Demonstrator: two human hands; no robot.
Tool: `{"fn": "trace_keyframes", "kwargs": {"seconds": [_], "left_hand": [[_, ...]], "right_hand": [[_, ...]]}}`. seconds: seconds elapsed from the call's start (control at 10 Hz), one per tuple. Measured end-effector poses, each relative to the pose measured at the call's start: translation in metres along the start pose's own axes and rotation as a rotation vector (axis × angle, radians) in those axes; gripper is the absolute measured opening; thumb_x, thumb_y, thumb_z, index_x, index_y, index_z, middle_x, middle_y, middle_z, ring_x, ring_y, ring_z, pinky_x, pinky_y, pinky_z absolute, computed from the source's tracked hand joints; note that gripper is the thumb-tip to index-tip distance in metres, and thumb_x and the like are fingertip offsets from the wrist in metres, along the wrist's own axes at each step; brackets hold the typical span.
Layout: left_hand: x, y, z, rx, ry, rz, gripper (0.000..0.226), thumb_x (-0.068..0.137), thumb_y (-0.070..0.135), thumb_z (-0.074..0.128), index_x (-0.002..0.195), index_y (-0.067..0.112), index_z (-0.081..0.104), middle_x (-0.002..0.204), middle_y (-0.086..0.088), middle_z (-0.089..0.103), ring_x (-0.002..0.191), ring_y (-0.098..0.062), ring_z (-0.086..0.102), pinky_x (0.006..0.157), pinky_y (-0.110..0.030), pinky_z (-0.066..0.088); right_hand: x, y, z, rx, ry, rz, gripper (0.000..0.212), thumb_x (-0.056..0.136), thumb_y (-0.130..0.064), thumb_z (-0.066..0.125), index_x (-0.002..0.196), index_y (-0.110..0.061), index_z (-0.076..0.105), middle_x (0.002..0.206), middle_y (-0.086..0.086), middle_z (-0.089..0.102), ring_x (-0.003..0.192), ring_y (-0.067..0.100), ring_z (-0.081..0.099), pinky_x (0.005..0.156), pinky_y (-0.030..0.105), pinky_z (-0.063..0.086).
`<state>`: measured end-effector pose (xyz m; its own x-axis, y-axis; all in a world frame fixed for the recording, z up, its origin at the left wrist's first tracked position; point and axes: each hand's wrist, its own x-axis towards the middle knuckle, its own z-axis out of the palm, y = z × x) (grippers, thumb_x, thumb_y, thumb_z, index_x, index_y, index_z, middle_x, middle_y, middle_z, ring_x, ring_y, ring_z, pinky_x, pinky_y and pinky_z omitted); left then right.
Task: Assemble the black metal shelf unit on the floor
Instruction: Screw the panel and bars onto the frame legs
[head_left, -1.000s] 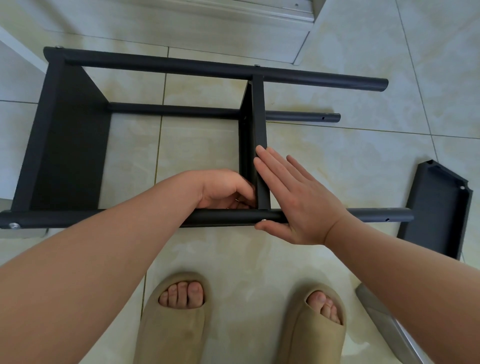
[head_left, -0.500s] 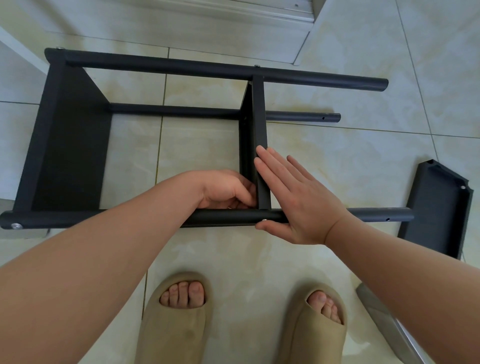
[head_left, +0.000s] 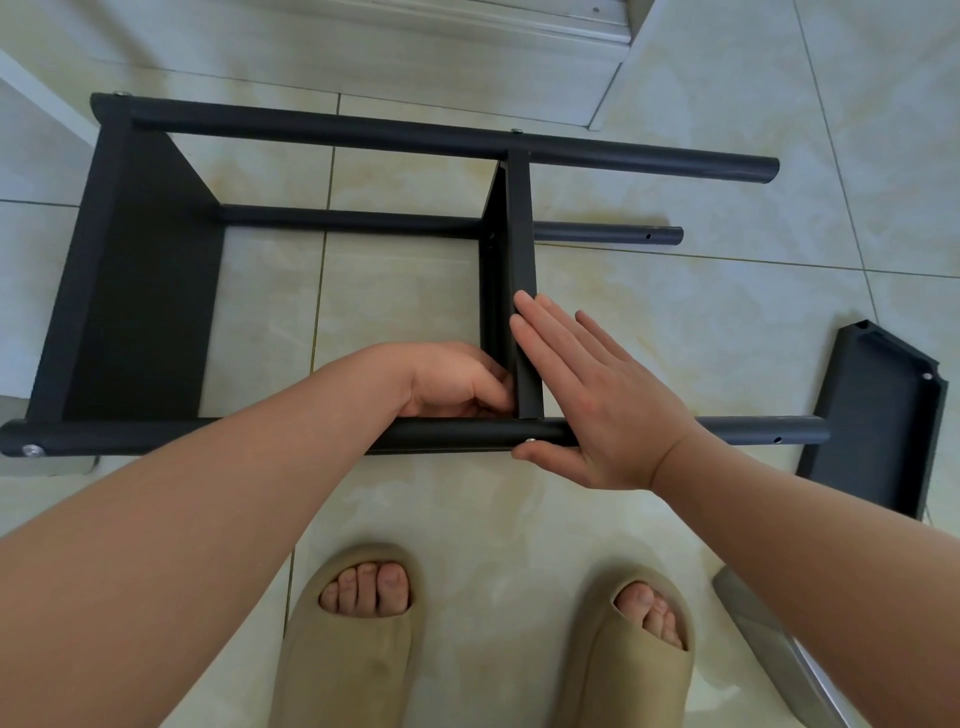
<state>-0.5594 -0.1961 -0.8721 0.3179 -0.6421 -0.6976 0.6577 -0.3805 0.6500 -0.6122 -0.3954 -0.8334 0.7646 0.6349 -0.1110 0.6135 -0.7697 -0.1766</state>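
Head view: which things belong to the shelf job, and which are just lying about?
Job: black frame; middle panel; left hand and right hand at it; loose panel at right.
Lying about: grey object at bottom right; white furniture edge at left.

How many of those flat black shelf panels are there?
3. The left panel stands at the far left, the middle panel at the centre, and the loose panel lies apart at the right. More may lie out of view.
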Motion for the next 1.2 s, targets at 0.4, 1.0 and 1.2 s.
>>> {"fn": "trace_keyframes", "kwargs": {"seconds": [0.4,1.0,1.2], "left_hand": [[0.0011,0.002,0.0001,-0.1,-0.022,-0.036,0.024,0.091,-0.004,0.048,0.086,0.005,0.069,0.078,-0.009,0.071,0.07,-0.019,0.068,0.068,-0.029,0.053],[-0.001,0.0011,-0.0003,-0.029,-0.013,0.024,0.017,0.092,-0.01,0.05,0.101,-0.004,0.063,0.085,-0.014,0.065,0.074,-0.018,0.068,0.071,-0.025,0.057],[-0.003,0.0019,0.0002,-0.068,-0.031,0.026,0.022,0.091,-0.012,0.049,0.091,0.001,0.066,0.074,-0.007,0.071,0.069,-0.015,0.07,0.065,-0.023,0.055]], "right_hand": [[-0.0002,0.0002,0.0007,-0.002,0.006,-0.002,0.1,0.093,-0.072,0.039,0.159,0.0,0.016,0.169,0.014,0.007,0.157,0.029,0.006,0.124,0.052,0.021],[-0.0002,0.0008,0.0016,-0.004,0.01,-0.004,0.1,0.093,-0.072,0.037,0.159,-0.001,0.016,0.169,0.014,0.006,0.157,0.029,0.005,0.124,0.052,0.021],[0.0,0.0007,0.001,-0.004,0.005,-0.001,0.1,0.093,-0.073,0.038,0.16,-0.001,0.016,0.169,0.013,0.006,0.157,0.028,0.005,0.124,0.052,0.02]]}}
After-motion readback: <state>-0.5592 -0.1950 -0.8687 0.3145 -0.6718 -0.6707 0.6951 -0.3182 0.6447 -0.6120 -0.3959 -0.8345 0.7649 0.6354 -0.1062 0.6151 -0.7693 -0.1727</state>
